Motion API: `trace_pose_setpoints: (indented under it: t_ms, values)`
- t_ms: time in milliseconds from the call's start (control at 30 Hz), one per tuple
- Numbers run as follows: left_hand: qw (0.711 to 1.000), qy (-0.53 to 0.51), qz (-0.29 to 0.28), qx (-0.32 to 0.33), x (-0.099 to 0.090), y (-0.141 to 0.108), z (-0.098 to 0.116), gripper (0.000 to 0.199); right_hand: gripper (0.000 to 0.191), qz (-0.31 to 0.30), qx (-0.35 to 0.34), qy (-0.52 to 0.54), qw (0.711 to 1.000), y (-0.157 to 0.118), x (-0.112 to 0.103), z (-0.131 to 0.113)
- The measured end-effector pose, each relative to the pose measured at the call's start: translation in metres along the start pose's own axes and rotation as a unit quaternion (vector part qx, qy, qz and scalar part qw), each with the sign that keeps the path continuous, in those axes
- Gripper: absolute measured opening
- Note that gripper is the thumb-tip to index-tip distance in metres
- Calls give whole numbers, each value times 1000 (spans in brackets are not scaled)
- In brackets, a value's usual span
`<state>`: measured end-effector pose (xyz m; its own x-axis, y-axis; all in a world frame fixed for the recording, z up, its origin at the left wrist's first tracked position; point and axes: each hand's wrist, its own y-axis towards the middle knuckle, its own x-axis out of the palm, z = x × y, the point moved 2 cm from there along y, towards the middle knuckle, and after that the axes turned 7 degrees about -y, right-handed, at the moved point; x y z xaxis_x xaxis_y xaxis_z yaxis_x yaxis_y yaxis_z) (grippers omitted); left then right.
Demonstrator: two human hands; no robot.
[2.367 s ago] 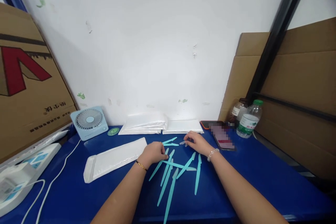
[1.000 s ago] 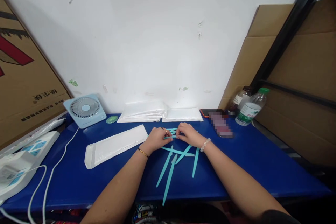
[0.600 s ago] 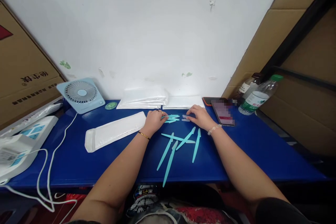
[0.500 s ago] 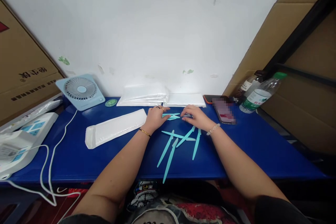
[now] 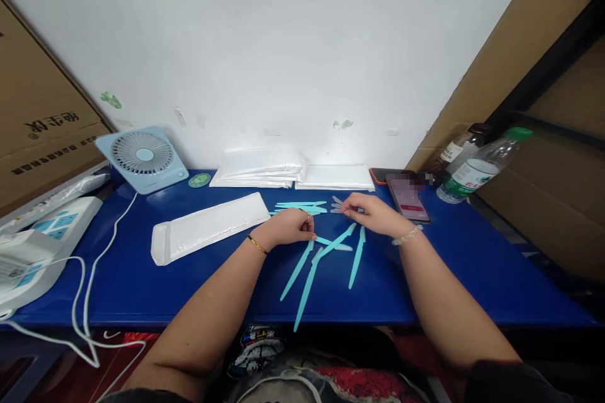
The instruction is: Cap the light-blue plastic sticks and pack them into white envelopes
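Observation:
Several slim turquoise eyebrow razors (image 5: 307,289) lie loosely crossed on the blue table in front of me. My left hand (image 5: 295,227) is closed, its thumb and finger pinching the end of one of these razors (image 5: 326,242). Beyond that hand more turquoise razors (image 5: 302,205) lie roughly side by side. My right hand (image 5: 366,209) is closed in a pinch at a few small clear plastic pieces (image 5: 336,204), which look like blade covers. Whether one is between its fingertips is hidden. Left of my left hand lies a white padded mailer (image 5: 210,228).
Stacks of white mailers (image 5: 258,167) rest against the wall. A light blue fan (image 5: 144,157) and a white power strip (image 5: 51,245) with cables stand at the left. Phones (image 5: 409,198) and bottles (image 5: 477,170) are at the right, beside cardboard (image 5: 543,25).
My left hand has left the far razors and come nearer to the loose ones, pinching one. My right hand has closed its fingers by the clear pieces. The view has shifted slightly.

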<state>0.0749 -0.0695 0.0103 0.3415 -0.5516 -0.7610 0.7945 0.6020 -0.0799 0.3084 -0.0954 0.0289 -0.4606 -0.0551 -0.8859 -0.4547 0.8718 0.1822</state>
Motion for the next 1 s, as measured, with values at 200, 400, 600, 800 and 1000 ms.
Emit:
trace_pose_setpoints:
  t_ms: [200, 400, 600, 800, 1000]
  values:
    - [999, 13, 27, -32, -6, 0, -9, 24, 24, -6, 30, 25, 999, -7, -8, 5]
    - [997, 27, 68, -31, -16, -4, -7, 23, 29, -66, -2, 49, 997, 0, 8, -13]
    - [997, 2, 75, -27, -22, -8, -3, 27, 26, -72, -27, 35, 996, 6, 20, -18]
    - [997, -19, 67, -35, -28, -13, -5, 30, 34, -82, -53, 30, 995, 9, 22, -13]
    - [995, -38, 86, -26, -32, -15, -3, 32, 36, -63, -71, 56, 994, 10, 12, -13]
